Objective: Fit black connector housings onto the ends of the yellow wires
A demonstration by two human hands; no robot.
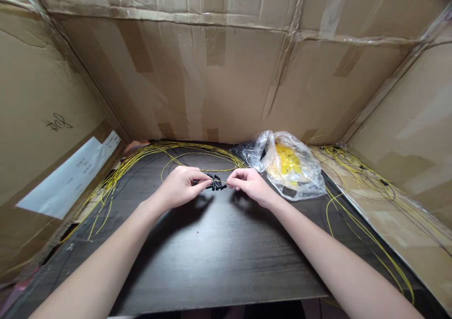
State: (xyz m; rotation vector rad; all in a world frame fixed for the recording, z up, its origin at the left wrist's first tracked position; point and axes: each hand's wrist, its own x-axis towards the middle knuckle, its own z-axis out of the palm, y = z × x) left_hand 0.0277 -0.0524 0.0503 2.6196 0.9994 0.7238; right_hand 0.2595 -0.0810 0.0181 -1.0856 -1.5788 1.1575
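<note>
My left hand (187, 186) pinches a thin yellow wire (219, 181) between thumb and forefinger. Facing it, my right hand (250, 183) has its fingertips closed on the same wire a short way to the right. The short piece between the two hands runs just above a small heap of black cylindrical parts (216, 185) on the dark table. Whether a small part is also held in either pinch is hidden by the fingers.
A bundle of yellow wires (141, 158) arcs along the back and left. Right of my hands sits a clear plastic bag (307, 182) with small yellow pieces (286, 159), beside a bag of dark pieces (243, 150). More wires (367, 173) lie right. Cardboard walls (176, 74) enclose the table (219, 258).
</note>
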